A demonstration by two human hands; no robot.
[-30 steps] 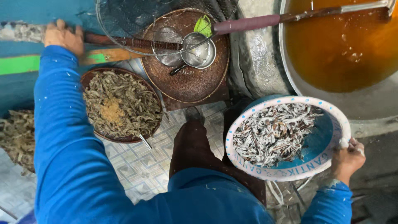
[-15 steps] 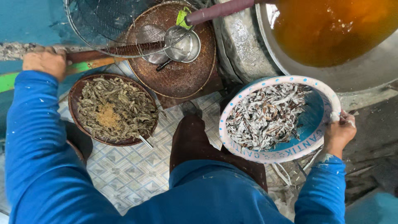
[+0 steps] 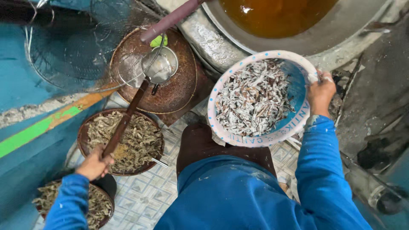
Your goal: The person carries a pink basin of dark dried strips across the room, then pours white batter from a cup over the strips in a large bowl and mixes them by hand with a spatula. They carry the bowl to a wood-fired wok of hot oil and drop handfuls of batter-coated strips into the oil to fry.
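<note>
Tiled floor (image 3: 147, 200) beside hot oil wok (image 3: 298, 40): right hand (image 3: 320, 91) grasping fish bowl (image 3: 260, 98), left hand (image 3: 94, 164) clenched on ladle handle (image 3: 125, 121); a tilting bowl risks spilling fish, splashing oil.

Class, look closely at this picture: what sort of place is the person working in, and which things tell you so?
Probably a small frying kitchen or food stall. A large wok of amber oil sits ahead, the right hand holds a bowl of small silvery fish, and the left hand grips a long-handled skimmer.

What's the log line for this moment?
left hand: grips ladle handle | right hand: holds fish bowl | wok: oil
</note>
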